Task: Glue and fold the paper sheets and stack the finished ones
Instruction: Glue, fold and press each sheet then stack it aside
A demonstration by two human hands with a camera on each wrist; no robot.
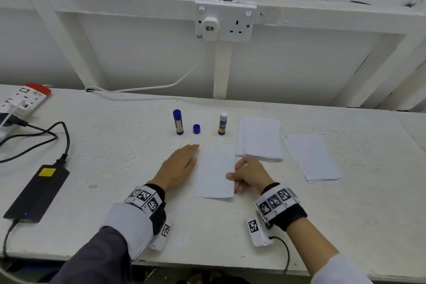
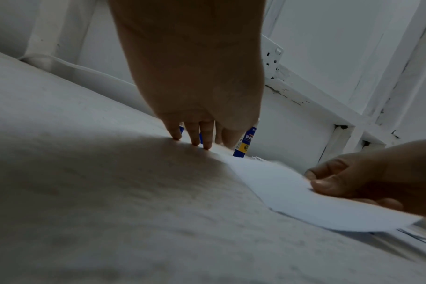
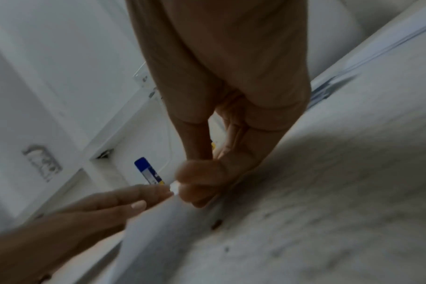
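Note:
A folded white sheet [image 1: 214,172] lies on the table between my hands. My left hand [image 1: 182,165] rests flat beside its left edge, fingers straight, fingertips [image 2: 195,142] on the table. My right hand [image 1: 245,174] pinches the sheet's right edge [image 2: 311,189] between thumb and fingers. Behind the sheet stand a capped glue stick [image 1: 178,122], a loose blue cap [image 1: 196,128] and an uncapped glue stick [image 1: 223,123]. A stack of paper sheets [image 1: 259,137] lies to the right, and a second smaller pile [image 1: 312,160] farther right.
A black power adapter [image 1: 38,193] with its cable lies at the left, and a power strip [image 1: 23,98] sits at the far left back. A wall socket [image 1: 224,21] hangs on the white frame behind the table. The table's front edge [image 1: 207,263] is near.

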